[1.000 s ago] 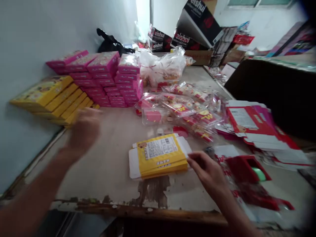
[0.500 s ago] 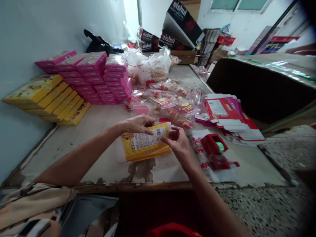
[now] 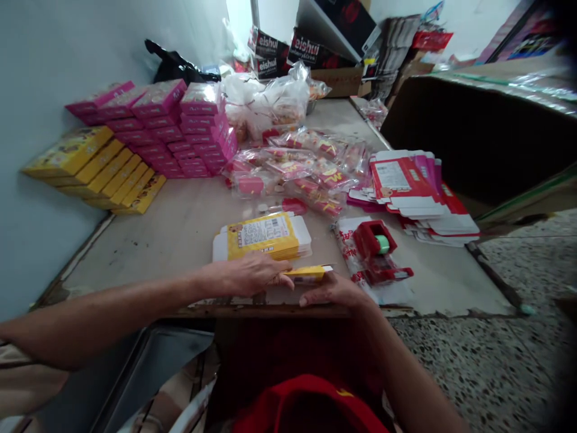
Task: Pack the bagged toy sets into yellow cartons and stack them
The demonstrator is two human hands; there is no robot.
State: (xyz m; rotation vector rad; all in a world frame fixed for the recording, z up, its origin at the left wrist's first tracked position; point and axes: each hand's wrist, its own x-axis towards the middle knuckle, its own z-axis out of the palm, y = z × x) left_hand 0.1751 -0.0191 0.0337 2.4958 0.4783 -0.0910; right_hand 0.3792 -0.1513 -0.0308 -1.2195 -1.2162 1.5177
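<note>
Near the table's front edge, my left hand [image 3: 252, 274] grips a yellow carton [image 3: 307, 275] between thumb and fingers. My right hand [image 3: 337, 291] is at the carton's other end, fingers behind it and thumb in front. The carton is seen edge-on, with a small white flap at its right end. Just beyond it lies a stack of flat yellow cartons [image 3: 265, 236], printed side up with white end flaps. To the right of my right hand, a red tape dispenser [image 3: 376, 249] with a green-cored roll rests on a red and white plastic bag [image 3: 349, 249].
Clear packets [image 3: 311, 168] with red and yellow print are heaped mid-table. Pink boxes [image 3: 166, 129] and yellow boxes [image 3: 99, 168] are stacked at left. Flat red cartons [image 3: 415, 189] lie at right, beside a large open cardboard box [image 3: 491, 144]. White plastic bags [image 3: 274, 105] stand behind.
The stack of yellow cartons that both hands held now lies on the table. My hands have come nearer the front edge with one yellow carton. The camera view has tilted downward.
</note>
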